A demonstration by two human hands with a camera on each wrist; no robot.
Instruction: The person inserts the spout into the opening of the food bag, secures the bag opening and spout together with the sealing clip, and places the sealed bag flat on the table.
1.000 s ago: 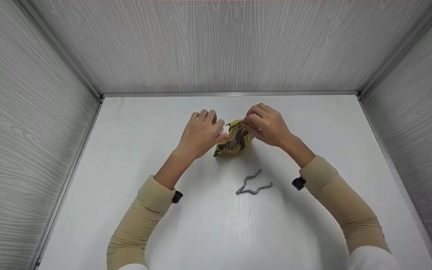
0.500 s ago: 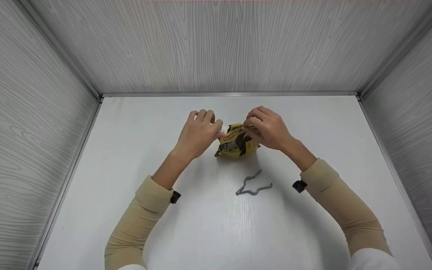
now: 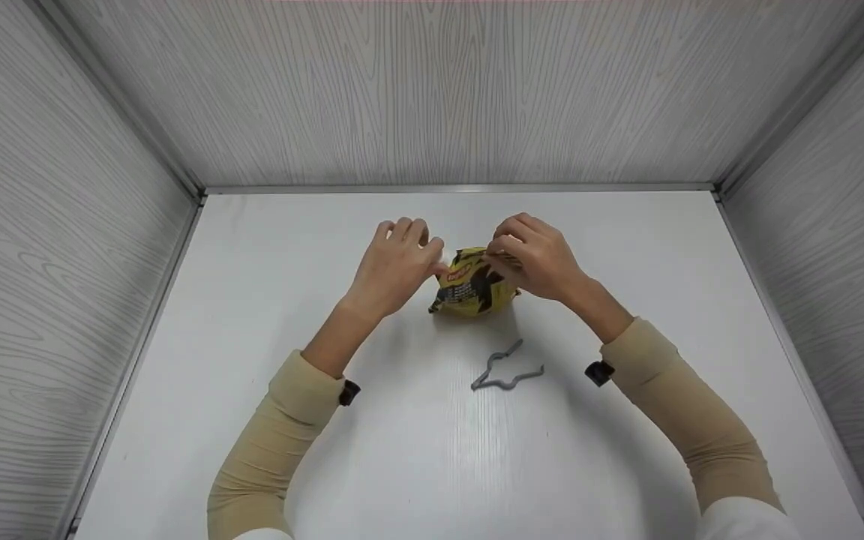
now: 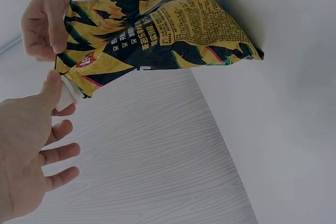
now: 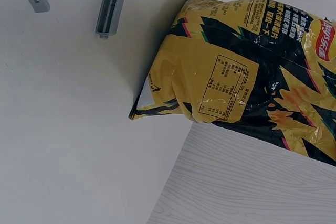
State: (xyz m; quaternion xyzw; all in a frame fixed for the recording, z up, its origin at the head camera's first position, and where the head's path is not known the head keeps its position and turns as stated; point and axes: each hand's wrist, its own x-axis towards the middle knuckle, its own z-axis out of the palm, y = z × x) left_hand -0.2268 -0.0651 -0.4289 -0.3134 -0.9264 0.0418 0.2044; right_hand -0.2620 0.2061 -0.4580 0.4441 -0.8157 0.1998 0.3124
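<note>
Your yellow-and-black chip bag [image 3: 471,294] sits on the counter [image 3: 267,262], printed side swung more toward you than a second ago, so probably steadier. Your left hand [image 3: 393,268] pinches some white piece [image 4: 66,97], right hand [image 3: 537,256] the bag's top edge; grey V-shaped clip [image 3: 508,385] lies nearby.

White tabletop [image 3: 402,457], grey clip [image 3: 507,385] lying spread open, yellow bag [image 3: 473,291] standing beyond it

The bag [image 5: 236,72] carries a red logo [image 5: 325,40] reading 乐事, Chinese print [image 5: 283,23], and a boxed panel [image 5: 228,88] too small to read.
</note>
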